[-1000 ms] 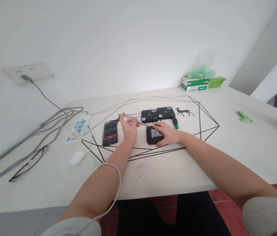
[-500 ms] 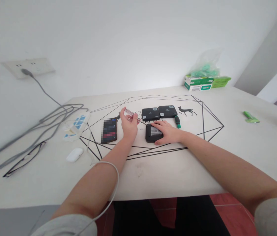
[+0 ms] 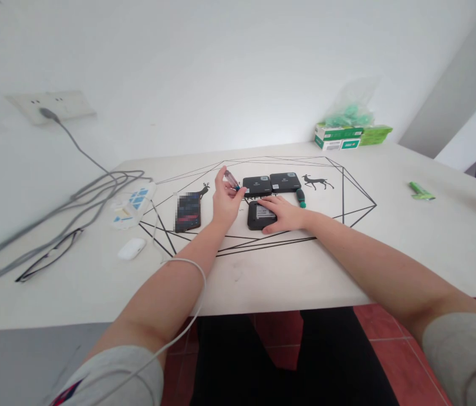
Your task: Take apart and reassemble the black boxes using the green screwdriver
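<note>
In my left hand (image 3: 225,203) is a screwdriver (image 3: 231,179) with a clear pinkish handle, its fingers closed round it and the handle tilted. The tip end is hard to make out. My right hand (image 3: 287,216) lies over the right side of a flat black box (image 3: 255,221), fingers at its far side and thumb at its near side, gripping it against the table. A pale label shows on the box's upper face. Two similar black boxes (image 3: 257,186) stand side by side just beyond. A second screwdriver (image 3: 301,198), dark green, lies right of them.
Left of my left hand lies a phone (image 3: 188,212). Further left are a white earbud case (image 3: 132,248), a power strip (image 3: 136,206), glasses (image 3: 49,256) and grey cable loops (image 3: 94,197). Green-white cartons (image 3: 339,135) stand at the back. A green wrapper (image 3: 421,192) lies right.
My left hand has lifted the screwdriver from the box's far left edge, and its handle now stands steeper. The right hand stays on the box. The whole view has shifted slightly.
</note>
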### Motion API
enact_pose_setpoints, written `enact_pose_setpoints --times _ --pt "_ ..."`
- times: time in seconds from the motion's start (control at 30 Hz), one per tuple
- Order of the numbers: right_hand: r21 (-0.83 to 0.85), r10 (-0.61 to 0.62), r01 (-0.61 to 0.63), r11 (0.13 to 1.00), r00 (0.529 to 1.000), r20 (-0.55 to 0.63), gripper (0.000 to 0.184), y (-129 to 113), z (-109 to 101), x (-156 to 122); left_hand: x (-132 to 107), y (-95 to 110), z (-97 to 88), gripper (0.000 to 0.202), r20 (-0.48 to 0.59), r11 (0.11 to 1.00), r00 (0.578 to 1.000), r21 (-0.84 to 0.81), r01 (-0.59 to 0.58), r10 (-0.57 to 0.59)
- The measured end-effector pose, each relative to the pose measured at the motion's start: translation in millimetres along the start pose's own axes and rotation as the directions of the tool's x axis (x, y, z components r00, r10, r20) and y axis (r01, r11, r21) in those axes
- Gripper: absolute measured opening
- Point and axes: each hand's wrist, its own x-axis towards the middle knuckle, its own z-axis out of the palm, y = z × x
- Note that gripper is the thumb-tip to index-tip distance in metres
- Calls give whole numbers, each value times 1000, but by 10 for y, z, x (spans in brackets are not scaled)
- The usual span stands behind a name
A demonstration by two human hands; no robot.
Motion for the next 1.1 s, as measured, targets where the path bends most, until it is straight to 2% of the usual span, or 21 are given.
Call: enact_pose_setpoints --times 0.17,0.3,0.47,0.67,0.8,1.1 --pt "4 -7 7 1000 1000 -2 113 32 32 23 9 -9 5 82 8 998 1000 67 -7 7" --pt "25 -35 35 999 999 -27 114 62 55 42 71 -76 29 85 -54 990 989 -20 138 -139" --pt "61 -68 68 996 998 -8 115 135 46 39 113 -162 43 84 -89 943 943 -128 308 -320" --pt "92 -196 192 977 980 39 113 271 20 39 96 -156 62 85 11 898 912 -165 407 -411" --pt "125 -178 173 977 984 30 114 264 6 23 102 -138 62 81 44 876 895 -191 443 -444" --pt "133 -172 170 976 985 3 116 262 18 18 147 -133 49 85 91 830 863 -242 503 -496"
